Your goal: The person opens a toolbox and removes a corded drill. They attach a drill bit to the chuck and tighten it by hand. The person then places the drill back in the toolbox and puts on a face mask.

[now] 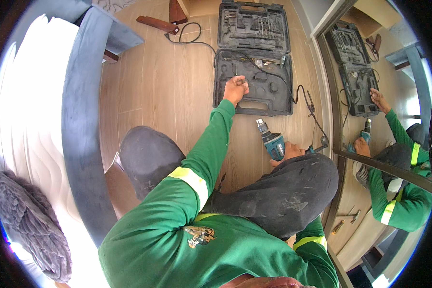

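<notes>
My left hand (236, 90) is over the near half of an open black tool case (253, 106), its fingers curled together. A thin dark piece shows just beyond the fingertips, too small to name. My right hand (292, 152) is wrapped around the grip of a teal power drill (274, 144), beside my bent right knee. The drill's silver chuck points away from me toward the case and looks bare. Drill bits (264, 30) and other small pieces fill the case's dusty far half. A small packet and metal bits (261, 63) lie in the near half.
A black power cord (297, 93) runs across the case and along the floor at the right. Brown wooden pieces (157, 24) lie beyond. A mirrored door (369, 105) stands close on the right; a blue-grey bed frame (84, 110) with a white mattress (29, 110) is left.
</notes>
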### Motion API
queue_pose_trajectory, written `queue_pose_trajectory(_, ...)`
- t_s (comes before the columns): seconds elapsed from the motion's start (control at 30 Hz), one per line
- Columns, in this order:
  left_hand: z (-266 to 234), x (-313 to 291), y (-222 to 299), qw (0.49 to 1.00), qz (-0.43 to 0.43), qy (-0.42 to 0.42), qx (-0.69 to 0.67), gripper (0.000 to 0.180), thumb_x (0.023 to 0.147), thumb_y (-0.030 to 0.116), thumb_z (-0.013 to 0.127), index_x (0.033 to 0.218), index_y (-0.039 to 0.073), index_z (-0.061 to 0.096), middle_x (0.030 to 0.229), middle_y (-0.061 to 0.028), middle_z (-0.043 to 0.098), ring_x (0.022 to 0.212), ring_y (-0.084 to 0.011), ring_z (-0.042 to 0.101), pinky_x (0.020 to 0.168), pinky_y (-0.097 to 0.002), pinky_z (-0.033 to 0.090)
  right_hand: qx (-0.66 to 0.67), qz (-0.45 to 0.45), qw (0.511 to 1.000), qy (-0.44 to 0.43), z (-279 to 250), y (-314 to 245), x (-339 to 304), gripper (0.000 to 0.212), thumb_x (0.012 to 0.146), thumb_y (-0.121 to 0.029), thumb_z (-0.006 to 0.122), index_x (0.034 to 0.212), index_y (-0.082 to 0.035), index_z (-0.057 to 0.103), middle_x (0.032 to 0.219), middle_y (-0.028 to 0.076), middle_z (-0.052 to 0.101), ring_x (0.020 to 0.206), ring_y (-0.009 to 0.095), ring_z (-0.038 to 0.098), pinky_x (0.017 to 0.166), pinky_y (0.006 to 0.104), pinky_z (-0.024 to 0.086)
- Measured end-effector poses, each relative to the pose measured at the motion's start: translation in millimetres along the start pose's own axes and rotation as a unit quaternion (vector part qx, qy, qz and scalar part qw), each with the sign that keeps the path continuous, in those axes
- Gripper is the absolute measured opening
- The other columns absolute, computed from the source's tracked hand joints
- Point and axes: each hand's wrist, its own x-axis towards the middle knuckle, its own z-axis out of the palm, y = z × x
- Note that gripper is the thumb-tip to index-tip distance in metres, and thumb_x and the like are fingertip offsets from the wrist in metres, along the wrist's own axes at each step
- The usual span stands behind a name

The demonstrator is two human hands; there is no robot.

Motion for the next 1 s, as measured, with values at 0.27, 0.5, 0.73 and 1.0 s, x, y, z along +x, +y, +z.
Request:
queue_pose_trajectory(0.27,4.0,-2.2,13.2,0.905,0.188,0.066,0.375,0.036,0.099,0.016,0.065,0.134,0.007,0.063,0.117,-0.0201,0.073,0.106,-0.0396,0.071,0.092,-0.0489,0.056,-0.044,-0.003,0.999,0.012,26.7,1.4,21.6,0.099,0.067,-0.063,0.086,0.139,-0.002,0.056,0.127,0.021,0.066,0.129,0.037,0.059,0.113,0.0525,0.037)
queue_pose_trajectory(0.5,1.6,-39.5,0.1,0.866,0.208,-0.019,0.455,0.031,0.108,0.021,0.053,0.136,0.008,0.055,0.126,-0.0258,0.068,0.113,-0.0485,0.065,0.097,-0.0549,0.053,0.02,0.002,0.999,-0.047,21.0,3.9,23.5,0.102,0.07,-0.063,0.085,0.146,-0.003,0.05,0.136,0.023,0.061,0.136,0.038,0.054,0.117,0.0518,0.035)
queue_pose_trajectory(0.73,-5.8,-44.3,-7.7,0.853,0.194,0.032,0.484,0.03,0.108,0.02,0.052,0.134,0.007,0.056,0.129,-0.0259,0.068,0.116,-0.0468,0.065,0.098,-0.0544,0.052,0.019,-0.003,0.999,-0.035,21.8,8.8,23.1,0.102,0.071,-0.063,0.085,0.146,-0.003,0.049,0.137,0.023,0.06,0.134,0.038,0.054,0.116,0.052,0.036)
queue_pose_trajectory(1.0,-25.6,-46.2,-14.8,0.856,0.214,0.015,0.47,0.03,0.107,0.018,0.055,0.132,0.004,0.056,0.119,-0.0252,0.071,0.106,-0.0449,0.069,0.092,-0.0525,0.055,-0.007,-0.06,0.998,0.005,32.4,24.4,35.9,0.105,0.07,-0.066,0.086,0.145,-0.003,0.048,0.134,0.021,0.058,0.133,0.038,0.052,0.114,0.0527,0.038)
